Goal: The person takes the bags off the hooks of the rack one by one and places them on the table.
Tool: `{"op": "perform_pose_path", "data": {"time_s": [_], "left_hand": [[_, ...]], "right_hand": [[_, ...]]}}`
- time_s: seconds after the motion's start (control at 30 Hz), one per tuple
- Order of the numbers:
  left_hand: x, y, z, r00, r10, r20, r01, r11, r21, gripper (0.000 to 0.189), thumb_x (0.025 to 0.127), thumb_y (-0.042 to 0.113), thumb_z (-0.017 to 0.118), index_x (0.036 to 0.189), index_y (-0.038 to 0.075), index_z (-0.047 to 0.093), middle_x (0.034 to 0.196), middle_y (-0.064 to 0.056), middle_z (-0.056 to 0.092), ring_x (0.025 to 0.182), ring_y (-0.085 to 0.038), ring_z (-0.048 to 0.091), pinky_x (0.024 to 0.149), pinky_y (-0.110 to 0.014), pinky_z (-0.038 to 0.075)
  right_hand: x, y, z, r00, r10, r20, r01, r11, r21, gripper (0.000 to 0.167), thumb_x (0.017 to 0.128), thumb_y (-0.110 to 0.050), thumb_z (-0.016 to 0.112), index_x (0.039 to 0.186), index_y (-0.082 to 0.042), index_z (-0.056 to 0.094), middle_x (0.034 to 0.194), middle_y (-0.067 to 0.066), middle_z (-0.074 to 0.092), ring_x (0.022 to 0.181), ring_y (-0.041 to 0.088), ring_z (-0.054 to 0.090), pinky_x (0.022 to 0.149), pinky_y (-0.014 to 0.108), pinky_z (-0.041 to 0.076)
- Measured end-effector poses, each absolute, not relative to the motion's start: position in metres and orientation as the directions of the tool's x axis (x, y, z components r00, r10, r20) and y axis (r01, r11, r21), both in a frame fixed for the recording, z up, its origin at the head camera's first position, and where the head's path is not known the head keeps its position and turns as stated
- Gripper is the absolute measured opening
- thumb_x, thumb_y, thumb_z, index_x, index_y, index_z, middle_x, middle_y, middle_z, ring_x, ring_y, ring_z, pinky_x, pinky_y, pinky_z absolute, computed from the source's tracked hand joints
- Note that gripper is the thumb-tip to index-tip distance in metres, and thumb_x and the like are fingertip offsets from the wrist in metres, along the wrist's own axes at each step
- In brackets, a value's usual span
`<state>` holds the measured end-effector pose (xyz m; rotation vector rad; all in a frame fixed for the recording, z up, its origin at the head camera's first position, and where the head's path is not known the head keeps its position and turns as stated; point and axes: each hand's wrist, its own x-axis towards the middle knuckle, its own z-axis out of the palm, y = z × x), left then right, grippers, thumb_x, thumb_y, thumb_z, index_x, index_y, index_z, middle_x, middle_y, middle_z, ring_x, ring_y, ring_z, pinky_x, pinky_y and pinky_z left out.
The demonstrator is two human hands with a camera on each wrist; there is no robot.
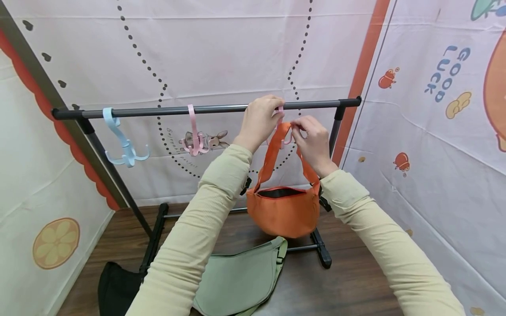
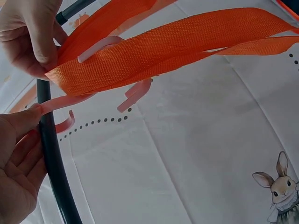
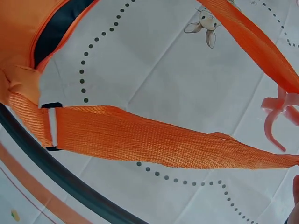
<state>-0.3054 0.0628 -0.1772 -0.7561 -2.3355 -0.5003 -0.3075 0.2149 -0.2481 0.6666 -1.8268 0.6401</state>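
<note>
At the right part of the black rail [image 1: 221, 108], my left hand [image 1: 258, 120] pinches the stem of a pink hook [image 2: 70, 101] between thumb and fingers. My right hand [image 1: 313, 142] pinches the top of the strap [image 1: 270, 153] of an orange shoulder bag [image 1: 282, 215]. The bag hangs below, its zipped mouth open. In the left wrist view the strap lies across the hook, with one prong showing over it and others below. Right wrist view: the strap runs from a black buckle [image 3: 51, 126], and only a sliver of my right hand shows at the edge.
Left along the rail hang a second pink hook [image 1: 193, 136] and a light blue hook [image 1: 124, 142]. A sage green bag [image 1: 237, 281] and a black bag [image 1: 116, 289] lie low in front of the rack. Printed white cloth [image 1: 229, 52] stands behind.
</note>
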Motion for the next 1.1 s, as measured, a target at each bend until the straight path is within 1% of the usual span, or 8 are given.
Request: {"op": "perform_pose_path", "data": {"time_s": [0.13,0.37,0.53,0.67,0.77,0.87,1.0,1.1], "left_hand": [[-0.305,0.064,-0.177,-0.643,0.382,0.664,0.625,0.762,0.167,0.021,0.088,0.014,0.06,0.107,0.009,0.067,0.108,0.0,0.065,0.091,-0.016,0.06,0.079,-0.028,0.048],[-0.303,0.063,-0.176,-0.648,0.371,0.665,0.624,0.76,0.183,0.021,0.088,0.012,0.059,0.106,0.009,0.067,0.108,0.0,0.065,0.094,-0.017,0.06,0.081,-0.029,0.048],[-0.302,0.063,-0.174,-0.657,0.386,0.648,0.625,0.759,0.182,0.022,0.088,0.012,0.059,0.108,0.009,0.066,0.11,-0.001,0.064,0.096,-0.017,0.059,0.082,-0.029,0.048],[-0.303,0.06,-0.174,-0.659,0.416,0.626,0.645,0.741,0.187,0.026,0.089,0.011,0.057,0.114,0.008,0.064,0.117,-0.003,0.061,0.104,-0.018,0.057,0.089,-0.03,0.045],[-0.303,0.055,-0.175,-0.658,0.414,0.63,0.678,0.689,0.255,0.03,0.088,0.008,0.057,0.117,0.006,0.062,0.129,-0.006,0.053,0.116,-0.019,0.051,0.098,-0.027,0.04],[-0.3,0.049,-0.177,-0.652,0.38,0.656,0.71,0.611,0.351,0.032,0.086,0.008,0.06,0.118,0.006,0.061,0.136,-0.008,0.045,0.123,-0.019,0.044,0.101,-0.024,0.035],[-0.288,0.039,-0.181,-0.647,0.327,0.689,0.738,0.496,0.457,0.032,0.086,0.012,0.062,0.117,0.006,0.062,0.135,-0.007,0.047,0.124,-0.016,0.043,0.099,-0.022,0.037],[-0.277,0.032,-0.184,-0.662,0.284,0.694,0.74,0.399,0.542,0.033,0.086,0.011,0.062,0.118,0.004,0.06,0.13,-0.007,0.052,0.119,-0.013,0.048,0.096,-0.019,0.04]], "right_hand": [[-0.304,0.215,-0.245,-0.258,-0.158,0.953,-0.709,0.701,-0.076,0.011,0.085,0.002,0.056,0.086,0.004,0.066,0.083,0.014,0.063,0.076,0.023,0.059,0.069,0.031,0.051],[-0.297,0.21,-0.24,-0.164,-0.223,0.961,-0.723,0.69,0.037,0.009,0.084,0.003,0.058,0.086,0.004,0.067,0.082,0.015,0.063,0.077,0.024,0.06,0.07,0.033,0.052],[-0.29,0.209,-0.238,-0.162,-0.233,0.959,-0.739,0.673,0.038,0.009,0.083,0.003,0.058,0.085,0.004,0.067,0.082,0.014,0.063,0.076,0.023,0.06,0.07,0.032,0.052],[-0.283,0.209,-0.233,-0.184,-0.216,0.959,-0.747,0.665,0.007,0.009,0.084,0.002,0.058,0.086,0.004,0.067,0.082,0.014,0.063,0.076,0.023,0.06,0.071,0.031,0.052],[-0.28,0.209,-0.229,-0.194,-0.193,0.962,-0.751,0.66,-0.019,0.009,0.084,0.002,0.059,0.086,0.004,0.067,0.082,0.014,0.064,0.076,0.022,0.06,0.071,0.031,0.052],[-0.277,0.208,-0.226,-0.184,-0.173,0.968,-0.756,0.654,-0.027,0.009,0.083,0.003,0.059,0.086,0.003,0.068,0.081,0.013,0.064,0.076,0.022,0.06,0.07,0.031,0.051],[-0.271,0.208,-0.22,-0.164,-0.166,0.972,-0.757,0.654,-0.016,0.009,0.084,0.002,0.059,0.085,0.002,0.068,0.08,0.012,0.064,0.075,0.021,0.06,0.069,0.031,0.051],[-0.266,0.209,-0.213,-0.154,-0.16,0.975,-0.756,0.655,-0.012,0.009,0.083,0.003,0.059,0.085,0.002,0.068,0.079,0.012,0.064,0.074,0.022,0.06,0.07,0.03,0.052]]}}
